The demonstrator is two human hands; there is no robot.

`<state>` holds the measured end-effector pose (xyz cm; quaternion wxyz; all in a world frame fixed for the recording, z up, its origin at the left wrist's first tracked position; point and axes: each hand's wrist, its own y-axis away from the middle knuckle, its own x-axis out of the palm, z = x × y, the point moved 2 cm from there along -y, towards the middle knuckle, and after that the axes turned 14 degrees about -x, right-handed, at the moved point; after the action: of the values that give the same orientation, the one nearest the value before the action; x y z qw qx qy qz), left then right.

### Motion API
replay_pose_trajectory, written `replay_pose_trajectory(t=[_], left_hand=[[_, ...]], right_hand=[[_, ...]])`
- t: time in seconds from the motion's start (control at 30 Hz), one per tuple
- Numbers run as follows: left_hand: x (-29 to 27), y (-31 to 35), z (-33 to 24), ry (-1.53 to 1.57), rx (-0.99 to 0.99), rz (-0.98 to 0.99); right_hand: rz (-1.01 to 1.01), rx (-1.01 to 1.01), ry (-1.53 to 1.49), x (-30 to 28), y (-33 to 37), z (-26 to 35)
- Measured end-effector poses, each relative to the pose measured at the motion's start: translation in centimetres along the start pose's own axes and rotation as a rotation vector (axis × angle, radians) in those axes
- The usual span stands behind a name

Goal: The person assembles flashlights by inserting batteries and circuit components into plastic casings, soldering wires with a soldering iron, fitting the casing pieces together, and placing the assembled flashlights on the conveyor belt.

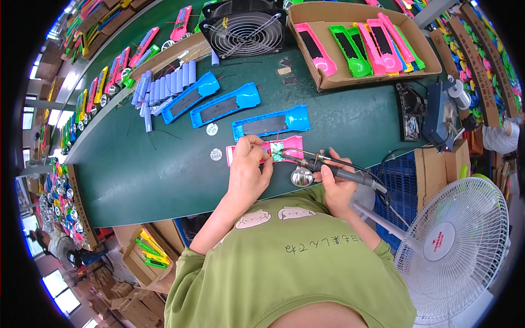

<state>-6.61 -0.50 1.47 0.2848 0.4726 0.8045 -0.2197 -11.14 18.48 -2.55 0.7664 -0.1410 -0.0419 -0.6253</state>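
A pink plastic flashlight-shaped housing (295, 143) lies on the green table in front of me, with a small green circuit board (277, 146) in it. My left hand (250, 167) rests over the housing's left part, its fingers pinched; what they hold is too small to make out. In my right hand (338, 186) is a soldering iron (355, 176) with a feed tube alongside, its tip by the circuit board. A round silver reflector (302, 177) sits just below the iron, near the table's front edge.
Blue housings (270, 123) and purple cylindrical batteries (169, 85) lie beyond. Farther back stand a black fan (243, 33) and a cardboard box (372, 82) of coloured housings. A blue soldering station (440, 115) is right, and a white fan (454, 246) stands beside the table.
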Motion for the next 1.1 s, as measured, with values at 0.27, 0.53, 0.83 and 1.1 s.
replay_pose_trajectory(t=[0.27,0.53,0.83,1.1], left_hand=[[0.0,-0.2,-0.1,-0.022,0.024,-0.012],[-0.2,-0.3,-0.2,-0.037,0.013,0.016],[-0.4,0.4,-0.3,0.057,0.005,0.016],[-1.5,7.6,5.0,1.321,-0.958,0.076]], right_hand=[[0.011,0.010,0.037,-0.3,-0.2,-0.2],[-0.036,-0.179,-0.035,-0.3,-1.0,1.5],[0.022,-0.205,0.080,-1.0,-0.4,0.7],[-0.001,-0.138,0.051,-0.6,-0.3,0.7]])
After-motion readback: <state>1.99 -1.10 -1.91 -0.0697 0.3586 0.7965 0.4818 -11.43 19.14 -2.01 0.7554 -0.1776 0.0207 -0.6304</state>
